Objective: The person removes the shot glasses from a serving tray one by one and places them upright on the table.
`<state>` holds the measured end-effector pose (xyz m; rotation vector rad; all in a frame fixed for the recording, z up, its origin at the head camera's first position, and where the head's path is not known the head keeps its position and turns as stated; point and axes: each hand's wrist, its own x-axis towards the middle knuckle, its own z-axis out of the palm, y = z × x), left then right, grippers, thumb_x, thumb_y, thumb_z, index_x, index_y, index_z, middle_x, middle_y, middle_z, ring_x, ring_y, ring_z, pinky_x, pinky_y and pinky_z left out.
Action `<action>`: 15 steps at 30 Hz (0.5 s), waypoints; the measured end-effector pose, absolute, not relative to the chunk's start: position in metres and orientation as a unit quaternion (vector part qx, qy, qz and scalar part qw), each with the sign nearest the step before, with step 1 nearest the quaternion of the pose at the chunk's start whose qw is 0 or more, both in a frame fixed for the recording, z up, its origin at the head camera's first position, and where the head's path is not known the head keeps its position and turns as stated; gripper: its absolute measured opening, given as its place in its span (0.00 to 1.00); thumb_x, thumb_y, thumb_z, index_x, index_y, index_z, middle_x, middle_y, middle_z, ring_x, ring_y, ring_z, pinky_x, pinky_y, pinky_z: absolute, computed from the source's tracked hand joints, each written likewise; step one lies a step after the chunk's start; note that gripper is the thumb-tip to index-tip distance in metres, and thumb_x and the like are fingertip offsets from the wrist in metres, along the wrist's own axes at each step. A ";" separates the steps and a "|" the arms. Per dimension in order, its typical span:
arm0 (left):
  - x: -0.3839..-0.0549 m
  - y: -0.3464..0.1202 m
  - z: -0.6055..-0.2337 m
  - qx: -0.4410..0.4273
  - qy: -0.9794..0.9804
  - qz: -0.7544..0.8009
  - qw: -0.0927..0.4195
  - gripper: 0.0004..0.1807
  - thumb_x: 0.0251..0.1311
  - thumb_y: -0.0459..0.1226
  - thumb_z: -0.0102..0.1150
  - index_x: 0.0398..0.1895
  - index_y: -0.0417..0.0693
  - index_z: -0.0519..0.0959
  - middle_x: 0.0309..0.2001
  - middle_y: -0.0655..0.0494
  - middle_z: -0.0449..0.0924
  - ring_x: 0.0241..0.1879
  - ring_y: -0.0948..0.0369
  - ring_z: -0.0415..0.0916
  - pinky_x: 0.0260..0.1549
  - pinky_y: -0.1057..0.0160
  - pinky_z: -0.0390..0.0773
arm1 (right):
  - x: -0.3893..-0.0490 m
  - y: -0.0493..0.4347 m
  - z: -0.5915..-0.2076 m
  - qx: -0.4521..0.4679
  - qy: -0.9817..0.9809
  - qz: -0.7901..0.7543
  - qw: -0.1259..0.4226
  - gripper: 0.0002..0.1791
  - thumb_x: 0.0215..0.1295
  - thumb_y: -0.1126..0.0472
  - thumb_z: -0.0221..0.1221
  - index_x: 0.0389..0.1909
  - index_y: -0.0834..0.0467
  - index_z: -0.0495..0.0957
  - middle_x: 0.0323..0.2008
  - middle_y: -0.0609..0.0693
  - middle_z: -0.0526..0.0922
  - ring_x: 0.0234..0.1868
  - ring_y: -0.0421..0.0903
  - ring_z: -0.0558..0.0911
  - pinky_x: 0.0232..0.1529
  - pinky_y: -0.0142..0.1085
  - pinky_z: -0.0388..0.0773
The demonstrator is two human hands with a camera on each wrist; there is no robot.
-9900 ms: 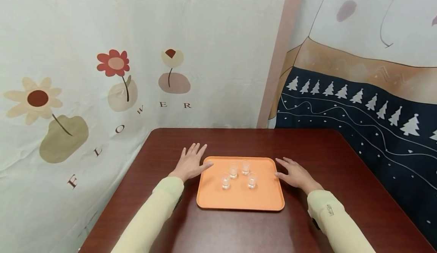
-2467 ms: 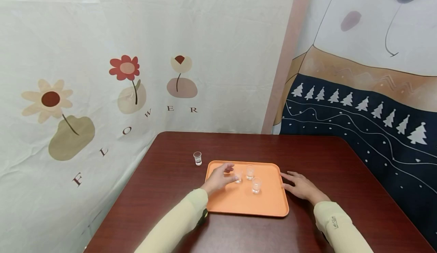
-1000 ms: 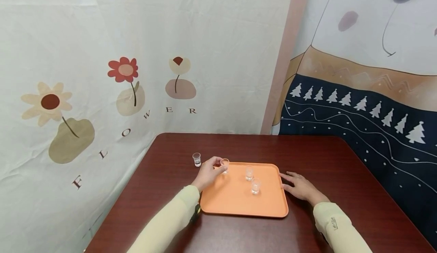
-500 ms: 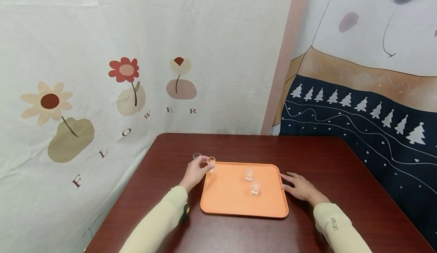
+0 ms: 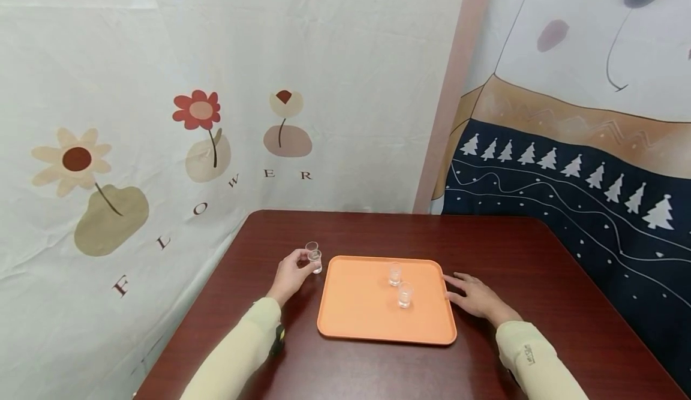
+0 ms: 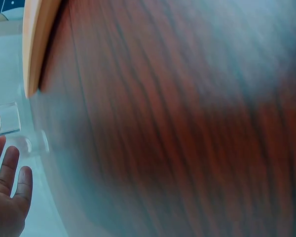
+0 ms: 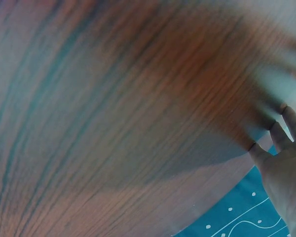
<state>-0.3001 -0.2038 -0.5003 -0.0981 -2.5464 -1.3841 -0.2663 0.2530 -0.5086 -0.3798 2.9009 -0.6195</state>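
Observation:
My left hand [image 5: 291, 275] pinches a clear shot glass [image 5: 317, 264] between thumb and fingers, just left of the orange tray [image 5: 372, 325]. Right behind it stands another shot glass [image 5: 312, 246], partly covered by the held one. In the left wrist view the left hand [image 6: 7, 207] shows some fingers, with the held glass [image 6: 11, 118] past their tips. Two more shot glasses, a rear one [image 5: 395, 273] and a nearer one [image 5: 405, 295], stand upright on the tray. My right hand [image 5: 472, 294] lies with fingers extended, fingertips at the tray's right edge.
The tray lies on a dark red-brown wooden table [image 5: 367, 370] with rounded far corners. A pale flower-printed cloth [image 5: 351, 88] hangs behind and to the left, and a dark blue cloth with white trees [image 5: 540, 172] hangs to the right.
My left hand has taken a second glass from the tray and carried it left, off the tray, beside the first glass moved earlier. The right hand stays at the tray's right edge.

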 end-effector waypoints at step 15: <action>-0.304 -0.217 -0.510 -0.003 -0.882 -0.457 0.113 0.20 0.60 0.39 0.70 0.50 0.38 0.79 0.45 0.45 0.83 0.50 0.47 0.78 0.54 0.49 0.73 | -0.266 0.253 -0.509 -0.122 0.967 -0.207 0.079 0.34 0.71 0.42 0.55 0.72 0.53 0.66 0.68 0.70 0.63 0.67 0.73 0.61 0.60 0.69 0.60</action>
